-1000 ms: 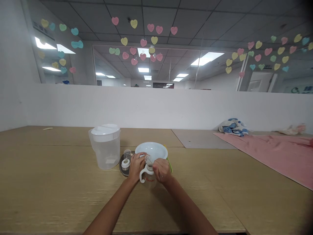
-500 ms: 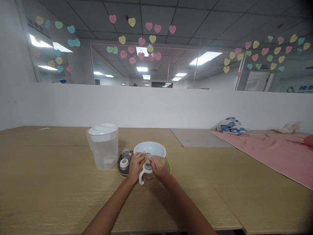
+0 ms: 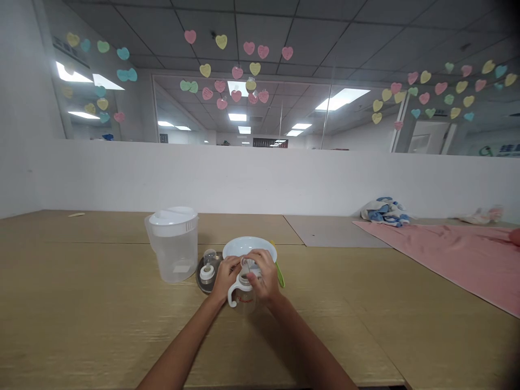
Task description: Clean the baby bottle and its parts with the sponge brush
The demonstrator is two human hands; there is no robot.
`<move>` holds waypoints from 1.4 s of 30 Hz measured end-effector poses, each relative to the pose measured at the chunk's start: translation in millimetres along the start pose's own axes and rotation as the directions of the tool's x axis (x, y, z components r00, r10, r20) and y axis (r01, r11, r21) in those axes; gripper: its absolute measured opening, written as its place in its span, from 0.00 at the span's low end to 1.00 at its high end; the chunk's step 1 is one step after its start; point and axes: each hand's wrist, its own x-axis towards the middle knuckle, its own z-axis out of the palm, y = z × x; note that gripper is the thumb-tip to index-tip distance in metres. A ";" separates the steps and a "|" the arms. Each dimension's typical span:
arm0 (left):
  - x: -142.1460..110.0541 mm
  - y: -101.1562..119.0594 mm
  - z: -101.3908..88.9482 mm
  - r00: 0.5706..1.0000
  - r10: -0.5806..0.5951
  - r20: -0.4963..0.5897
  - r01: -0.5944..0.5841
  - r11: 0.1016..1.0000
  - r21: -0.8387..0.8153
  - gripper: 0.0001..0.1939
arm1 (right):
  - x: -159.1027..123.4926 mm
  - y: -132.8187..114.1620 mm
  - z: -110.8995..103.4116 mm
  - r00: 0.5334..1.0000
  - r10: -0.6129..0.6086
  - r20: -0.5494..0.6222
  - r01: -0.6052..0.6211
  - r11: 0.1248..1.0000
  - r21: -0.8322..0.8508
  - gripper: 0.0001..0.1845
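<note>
A clear baby bottle [image 3: 245, 301] with red print and a white curved handle [image 3: 231, 296] stands upright and uncapped on the table, between my hands. My right hand [image 3: 265, 275] pinches a small clear plastic piece [image 3: 246, 264] above the bottle's mouth; its exact kind is unclear. Along the bottle's left side, my left hand [image 3: 227, 275] has its fingers bent inward near that piece, their tips partly hidden. Just left of it, a dark metal tray [image 3: 200, 282] carries a white collar with a teat [image 3: 207, 272] and a clear cap [image 3: 209, 255].
Behind my hands sits a white bowl [image 3: 249, 243], with a green handle [image 3: 281, 276] at its right. A lidded clear pitcher [image 3: 175, 254] stands left of the tray. Farther right lie a pink cloth [image 3: 450, 252] and a crumpled blue-white cloth [image 3: 385, 211] by the wall.
My right hand has turned and lifted its fingers, so the clear piece shows more openly above the bottle. My left hand has stayed nearly in place.
</note>
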 end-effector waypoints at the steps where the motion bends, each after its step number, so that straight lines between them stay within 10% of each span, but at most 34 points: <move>1: 0.3 -1.9 0.5 1.000 -0.017 0.002 0.017 1.000 -0.023 0.14 | 0.2 1.5 0.1 0.998 0.055 0.014 -0.055 0.998 0.014 0.30; 9: 1.1 -13.1 2.7 0.984 -0.176 0.013 0.173 0.947 -0.269 0.21 | -3.5 13.5 3.5 0.839 0.455 0.298 -0.529 0.811 0.250 0.41; 20: -0.7 0.7 1.2 0.981 -0.176 0.084 0.195 0.881 -0.431 0.26 | 0.2 20.1 5.6 0.692 0.604 0.396 -0.722 0.561 0.405 0.47; 42: -4.5 -15.1 3.7 0.991 -0.094 -0.095 0.077 0.982 -0.170 0.29 | -7.5 40.9 8.5 0.628 0.699 0.344 -0.646 0.221 0.730 0.42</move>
